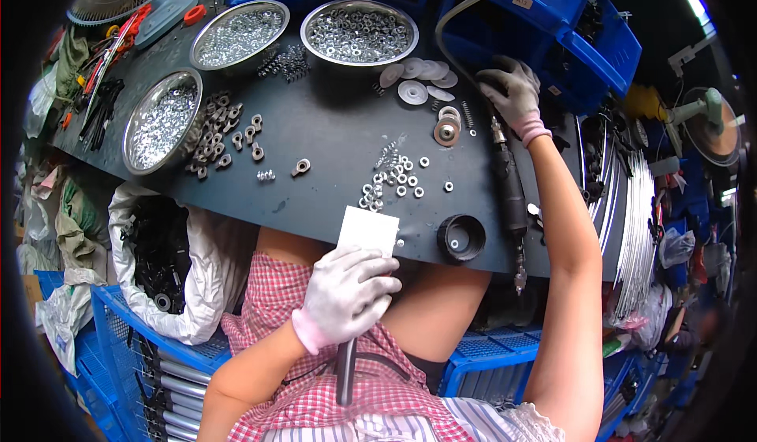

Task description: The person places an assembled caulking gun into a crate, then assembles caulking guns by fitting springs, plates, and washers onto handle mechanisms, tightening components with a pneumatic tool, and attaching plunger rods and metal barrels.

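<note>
My left hand (347, 296), in a whitish glove, is closed around a dark rod (345, 372) whose lower end sticks out below the palm. A white rectangular plate (369, 230) shows above its fingers; how plate and rod join is hidden. My right hand (514, 93), gloved too, is stretched to the far right of the table by the blue bins, fingers apart, beside a grey hose (443, 36). No held thing shows in it. Below it lies a black pneumatic screwdriver (511, 190). Small metal nuts (404, 179) and springs (389, 156) are scattered ahead of my left hand.
Three steel bowls (359, 57) of small metal parts stand at the back and left. Metal fittings (217, 134), translucent discs (413, 92) and a black round cup (461, 238) lie on the dark table (315, 126). Blue bins (544, 0) rise behind; metal rods (635, 237) lie at right.
</note>
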Demonstrator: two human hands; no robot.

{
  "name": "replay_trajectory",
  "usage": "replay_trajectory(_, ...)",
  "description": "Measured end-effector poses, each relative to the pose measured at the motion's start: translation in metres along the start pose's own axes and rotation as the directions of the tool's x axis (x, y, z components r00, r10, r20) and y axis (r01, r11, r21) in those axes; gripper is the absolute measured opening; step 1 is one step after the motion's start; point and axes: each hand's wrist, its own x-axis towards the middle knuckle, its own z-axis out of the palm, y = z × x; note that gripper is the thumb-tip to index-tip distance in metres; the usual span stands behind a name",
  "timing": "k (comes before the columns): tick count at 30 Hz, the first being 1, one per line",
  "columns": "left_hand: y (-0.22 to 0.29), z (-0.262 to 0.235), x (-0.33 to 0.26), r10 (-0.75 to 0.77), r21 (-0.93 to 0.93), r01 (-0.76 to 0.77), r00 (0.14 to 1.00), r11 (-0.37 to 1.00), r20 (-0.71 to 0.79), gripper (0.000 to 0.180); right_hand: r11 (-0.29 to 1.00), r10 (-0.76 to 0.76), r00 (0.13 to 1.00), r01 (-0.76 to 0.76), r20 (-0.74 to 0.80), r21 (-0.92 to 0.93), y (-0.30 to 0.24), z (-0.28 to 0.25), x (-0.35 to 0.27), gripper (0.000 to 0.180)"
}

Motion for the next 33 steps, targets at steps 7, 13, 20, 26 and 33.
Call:
replay_trajectory(7, -0.006, 0.0, -0.009, 0.028, -0.035, -0.03, 0.999, 0.999, -0.045, 0.039, 0.556, 0.421, 0.906, -0.22, -0.044, 0.801, -0.036, -0.094, -0.019, 0.027)
replay_trajectory(13, -0.015, 0.009, -0.031, -0.081, 0.049, 0.095, 0.968, 0.994, -0.236, 0.084, 0.014, 0.205, 0.719, -0.68, 0.664, 0.733, -0.237, -0.149, -0.107, 0.025)
replay_trajectory(20, -0.02, 0.003, -0.037, -0.203, -0.158, 0.169, 0.953, 0.973, -0.227, 0.089, 0.374, 0.361, 0.817, -0.569, 0.45, 0.732, -0.286, -0.089, -0.148, 0.019)
replay_trajectory(26, -0.026, -0.004, -0.038, -0.105, 0.014, 0.107, 0.989, 0.994, -0.107, 0.063, 0.799, 0.501, 0.865, -0.472, 0.022, 0.372, -0.252, -0.108, -0.16, 0.018)
replay_trajectory(33, -0.027, -0.007, -0.037, -0.114, 0.072, 0.117, 0.993, 0.991, -0.042, 0.052, 0.819, 0.523, 0.852, -0.503, 0.003, 0.276, -0.23, -0.084, -0.193, 0.019)
